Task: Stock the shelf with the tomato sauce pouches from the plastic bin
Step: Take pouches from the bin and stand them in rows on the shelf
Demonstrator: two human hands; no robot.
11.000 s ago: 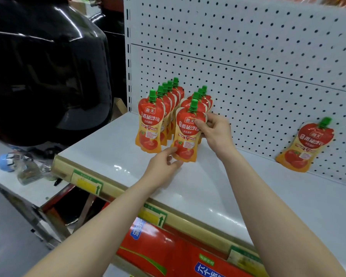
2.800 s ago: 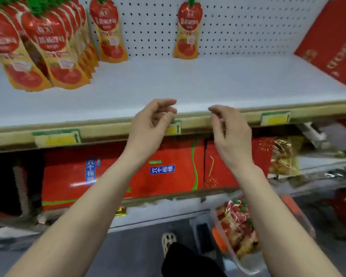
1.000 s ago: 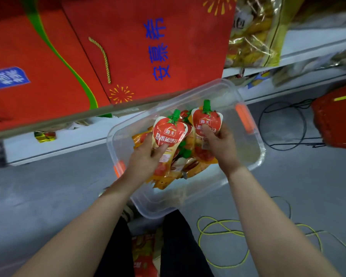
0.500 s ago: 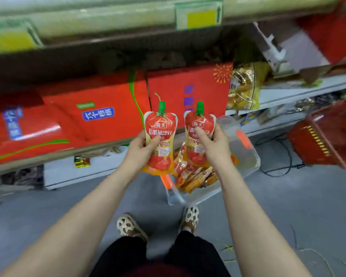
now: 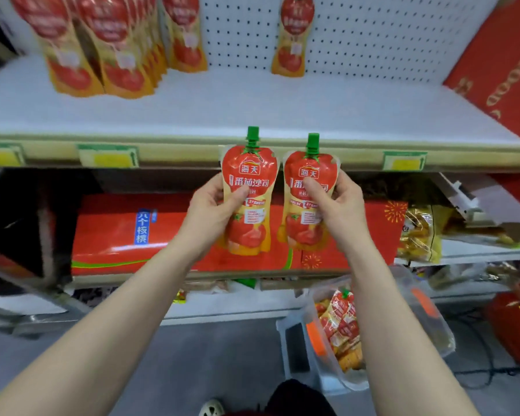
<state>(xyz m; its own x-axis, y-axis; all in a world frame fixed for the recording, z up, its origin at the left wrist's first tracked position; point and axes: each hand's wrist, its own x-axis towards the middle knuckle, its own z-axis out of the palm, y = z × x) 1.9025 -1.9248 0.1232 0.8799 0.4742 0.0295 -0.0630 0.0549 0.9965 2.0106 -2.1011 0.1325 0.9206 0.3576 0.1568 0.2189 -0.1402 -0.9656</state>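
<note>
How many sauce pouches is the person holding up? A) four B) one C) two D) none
C: the left hand holds one tomato sauce pouch and the right hand holds a second pouch, side by side.

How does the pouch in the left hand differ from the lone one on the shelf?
Left-hand pouch is gripped by the left hand; lone pouch stands untouched. Left-hand pouch hovers before the shelf edge; lone pouch is at the back, against the pegboard. Same red-and-yellow design.

Glossy plastic pouches [image 5: 248,202], clear plastic bin [image 5: 433,334], matt white perforated shelf [image 5: 252,109].
</note>
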